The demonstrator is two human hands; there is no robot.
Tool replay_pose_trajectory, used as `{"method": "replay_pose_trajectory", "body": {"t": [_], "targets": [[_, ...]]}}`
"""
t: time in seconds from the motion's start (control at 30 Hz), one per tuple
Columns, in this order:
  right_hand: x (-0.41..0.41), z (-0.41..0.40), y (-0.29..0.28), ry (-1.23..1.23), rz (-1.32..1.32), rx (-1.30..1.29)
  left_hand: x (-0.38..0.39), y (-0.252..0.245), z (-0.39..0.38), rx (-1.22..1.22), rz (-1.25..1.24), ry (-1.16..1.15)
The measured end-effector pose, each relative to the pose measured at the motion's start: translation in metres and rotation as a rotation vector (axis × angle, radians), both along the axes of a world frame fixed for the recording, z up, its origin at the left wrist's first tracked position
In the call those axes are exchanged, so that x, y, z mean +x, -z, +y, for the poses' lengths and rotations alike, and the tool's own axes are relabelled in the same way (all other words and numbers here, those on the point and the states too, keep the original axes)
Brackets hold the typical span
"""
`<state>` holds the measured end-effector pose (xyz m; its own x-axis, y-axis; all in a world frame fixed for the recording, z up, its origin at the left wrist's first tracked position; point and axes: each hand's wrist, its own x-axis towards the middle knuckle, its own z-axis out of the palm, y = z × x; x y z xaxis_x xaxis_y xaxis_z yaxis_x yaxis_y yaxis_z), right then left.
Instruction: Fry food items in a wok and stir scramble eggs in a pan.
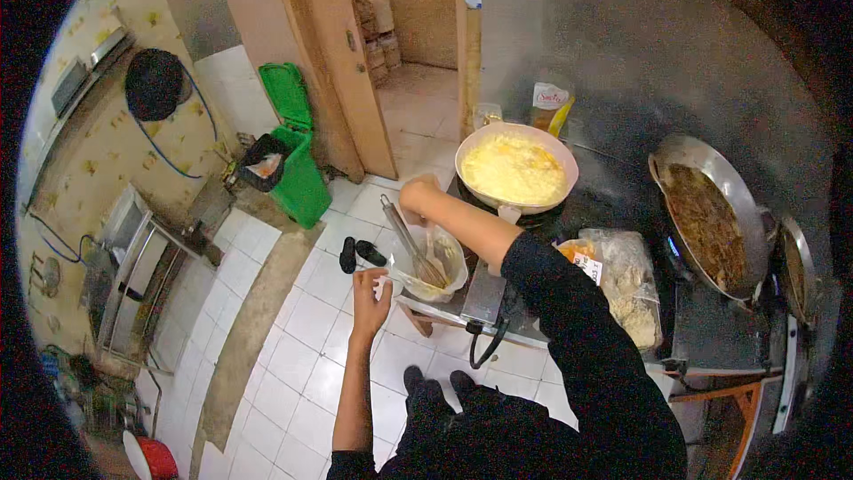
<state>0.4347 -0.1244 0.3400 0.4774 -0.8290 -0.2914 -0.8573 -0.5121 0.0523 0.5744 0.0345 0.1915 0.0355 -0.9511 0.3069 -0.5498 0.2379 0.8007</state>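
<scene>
A pale plastic mixing bowl (458, 267) sits at the stove counter's left corner. Inside it leans a metal whisk (414, 250), its handle jutting past the rim. My right hand (418, 199) is above the bowl, shut on a light-coloured spatula (433, 255) that reaches down into it; most of its fingers are hidden. Beside the bowl's left edge is my left hand (370, 299), fingers bent; whether they grip the rim cannot be told. Behind my right forearm, a light-coloured frying pan (572, 177) on a burner holds a bubbling yellow mixture (513, 167).
A large metal wok (693, 147) with brown food stands at the right. Nearer are a plastic bag of pale food (630, 300) and a yellow-and-white pouch (552, 107) by the wall. A green bin (303, 180) stands on the floor, with black sandals (360, 253) closer by.
</scene>
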Motion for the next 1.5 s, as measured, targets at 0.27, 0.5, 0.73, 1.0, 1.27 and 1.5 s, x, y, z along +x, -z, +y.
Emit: {"method": "replay_pose_trajectory", "body": {"t": [0.27, 0.5, 0.73, 1.0, 1.27, 1.5], "targets": [[-0.099, 0.009, -0.057, 0.044, 0.054, 0.483, 0.003, 0.003, -0.099, -0.146, 0.040, 0.141], [-0.184, 0.070, -0.156, 0.590, -0.394, 0.245, 0.033, 0.025, -0.125, -0.076, -0.042, 0.366], [-0.215, 0.063, -0.086, 0.960, -0.478, 0.381, 0.047, 0.049, -0.134, -0.027, 0.021, 0.465], [-0.101, 0.001, -0.053, 0.699, -0.574, 0.043, 0.093, 0.039, -0.141, 0.085, 0.088, 0.523], [-0.086, -0.049, 0.001, 1.023, -0.291, -0.245, 0.154, -0.113, -0.134, 0.350, 0.047, 1.162], [-0.131, -0.057, 0.007, 1.087, -0.176, -0.363, 0.209, -0.235, -0.114, -0.088, 0.066, 2.146]]}}
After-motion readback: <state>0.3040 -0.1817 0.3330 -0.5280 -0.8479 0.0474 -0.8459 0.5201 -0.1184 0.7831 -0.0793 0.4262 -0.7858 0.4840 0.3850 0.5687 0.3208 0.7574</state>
